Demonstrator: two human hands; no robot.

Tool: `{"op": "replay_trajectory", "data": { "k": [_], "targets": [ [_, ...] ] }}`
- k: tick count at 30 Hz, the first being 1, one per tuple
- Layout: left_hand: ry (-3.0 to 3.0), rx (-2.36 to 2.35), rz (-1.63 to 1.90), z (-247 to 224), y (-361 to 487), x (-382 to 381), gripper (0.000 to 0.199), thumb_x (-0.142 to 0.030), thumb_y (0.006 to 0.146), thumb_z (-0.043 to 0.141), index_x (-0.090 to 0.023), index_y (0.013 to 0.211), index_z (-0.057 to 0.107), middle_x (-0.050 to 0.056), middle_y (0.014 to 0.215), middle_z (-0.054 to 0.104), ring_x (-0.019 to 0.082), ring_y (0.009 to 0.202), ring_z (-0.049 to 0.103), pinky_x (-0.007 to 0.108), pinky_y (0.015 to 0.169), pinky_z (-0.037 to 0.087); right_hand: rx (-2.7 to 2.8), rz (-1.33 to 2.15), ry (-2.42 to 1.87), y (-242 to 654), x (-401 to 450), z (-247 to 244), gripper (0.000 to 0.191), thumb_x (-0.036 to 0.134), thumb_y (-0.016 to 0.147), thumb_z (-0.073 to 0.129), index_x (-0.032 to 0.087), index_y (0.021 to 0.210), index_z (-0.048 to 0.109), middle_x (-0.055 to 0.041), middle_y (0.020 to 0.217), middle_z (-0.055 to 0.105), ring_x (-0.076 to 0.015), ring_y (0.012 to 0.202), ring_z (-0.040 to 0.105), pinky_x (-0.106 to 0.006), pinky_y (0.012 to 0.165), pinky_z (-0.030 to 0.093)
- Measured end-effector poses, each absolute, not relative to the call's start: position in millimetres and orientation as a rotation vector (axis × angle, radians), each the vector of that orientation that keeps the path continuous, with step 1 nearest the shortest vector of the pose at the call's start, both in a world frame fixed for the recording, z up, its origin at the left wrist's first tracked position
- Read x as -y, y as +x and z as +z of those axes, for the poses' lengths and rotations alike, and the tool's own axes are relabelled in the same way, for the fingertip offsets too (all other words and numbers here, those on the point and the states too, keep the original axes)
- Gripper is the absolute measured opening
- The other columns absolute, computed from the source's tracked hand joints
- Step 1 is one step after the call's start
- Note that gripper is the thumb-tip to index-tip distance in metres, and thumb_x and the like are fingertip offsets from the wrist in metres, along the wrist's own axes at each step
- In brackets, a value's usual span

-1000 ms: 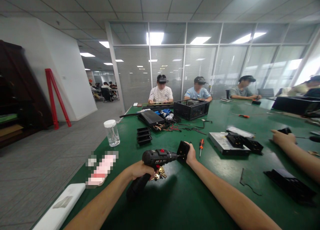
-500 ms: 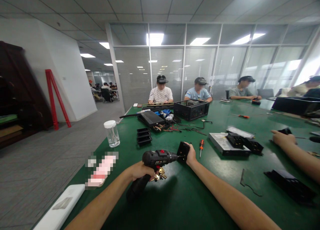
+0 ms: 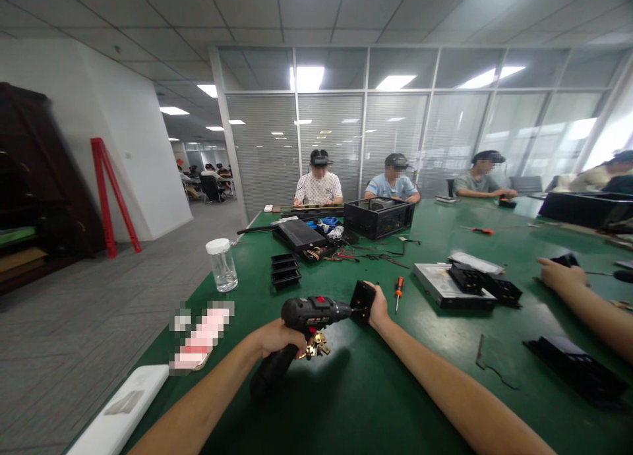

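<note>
The left hand (image 3: pixel 283 338) is closed around the handle of a black power drill (image 3: pixel 312 312), in the centre of the frame; its forearm rises slantwise from the lower left. The drill lies almost level and points to the right. The right hand (image 3: pixel 380 304), whose forearm comes up from the lower right, grips a black part (image 3: pixel 363 299) from its far side, holding it tilted before the drill's nose. The bit reaches this part, though it seems too small to say whether it sits in a screw.

On the drill's body there is white and red lettering, which I cannot read. Below it, brass-coloured pieces (image 3: pixel 319 347) lie on the green table (image 3: pixel 395 402). Right of centre is an orange and black screwdriver (image 3: pixel 399 287); left of centre, black trays (image 3: pixel 285 270) and a clear jar (image 3: pixel 223 270) with white lid. Toward the right are a silver drive (image 3: pixel 438 285) and, near the edge, a co-worker's hand (image 3: pixel 564 275). In the upper middle, a patterned white shirt (image 3: pixel 316 186) carries the letters "NY".
</note>
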State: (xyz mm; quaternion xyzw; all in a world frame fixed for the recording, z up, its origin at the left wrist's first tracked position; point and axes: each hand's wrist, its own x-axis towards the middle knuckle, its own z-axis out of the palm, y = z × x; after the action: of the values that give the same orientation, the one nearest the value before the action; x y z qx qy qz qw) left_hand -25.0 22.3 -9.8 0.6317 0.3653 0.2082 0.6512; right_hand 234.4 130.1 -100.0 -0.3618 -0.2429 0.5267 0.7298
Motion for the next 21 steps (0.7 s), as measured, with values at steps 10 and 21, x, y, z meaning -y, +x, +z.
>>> {"op": "replay_trajectory", "data": {
  "k": [10, 21],
  "targets": [
    [1.419, -0.841, 0.464, -12.1, -25.3, -24.0, 0.013, -0.011, 0.049, 0.055, -0.011, 0.062, 0.058, -0.002, 0.056, 0.051, 0.010, 0.052, 0.043, 0.022, 0.047, 0.030, 0.506, 1.173, -0.807, 235.6, -131.9, -101.6, 0.023, 0.039, 0.064, 0.054, 0.022, 0.076, 0.064, 0.0049, 0.057, 0.061, -0.0145, 0.050, 0.055, -0.027, 0.048, 0.043],
    [1.419, -0.854, 0.485, -11.0, -25.5, -22.9, 0.014, -0.009, 0.049, 0.054, -0.011, 0.062, 0.059, -0.002, 0.056, 0.052, 0.010, 0.052, 0.044, 0.022, 0.047, 0.032, 0.575, 1.148, -0.813, 235.1, -129.7, -100.1, 0.024, 0.042, 0.066, 0.053, 0.022, 0.075, 0.064, 0.0038, 0.055, 0.060, -0.0161, 0.049, 0.055, -0.028, 0.047, 0.042]
  ]
}}
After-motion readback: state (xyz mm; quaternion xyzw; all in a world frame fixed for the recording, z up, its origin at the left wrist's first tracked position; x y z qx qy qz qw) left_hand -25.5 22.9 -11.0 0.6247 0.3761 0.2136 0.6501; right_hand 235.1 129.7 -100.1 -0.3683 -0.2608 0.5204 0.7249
